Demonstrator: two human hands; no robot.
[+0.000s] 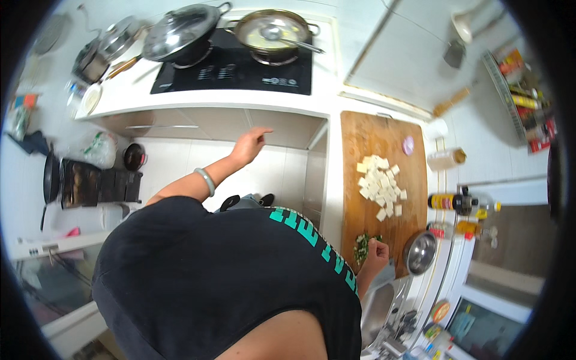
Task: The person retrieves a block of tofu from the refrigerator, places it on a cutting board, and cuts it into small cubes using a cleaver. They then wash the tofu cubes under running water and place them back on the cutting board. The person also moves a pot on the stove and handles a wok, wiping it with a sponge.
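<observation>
My left hand, with a pale bangle on its forearm, hangs in the air before the cabinet fronts. It holds nothing, its index finger stretched out and the others loosely bent. Over the near end of a wooden cutting board is my right hand, fingertips drawn together beside a small heap of chopped green herbs. Whether any are pinched in it cannot be seen. Farther up the board lie a pile of white tofu-like cubes and a purplish onion piece.
A gas hob carries a lidded wok and a two-handled pan with a ladle in it. A steel bowl sits at the board's right edge. Sauce bottles line the wall; a sink lies nearer me.
</observation>
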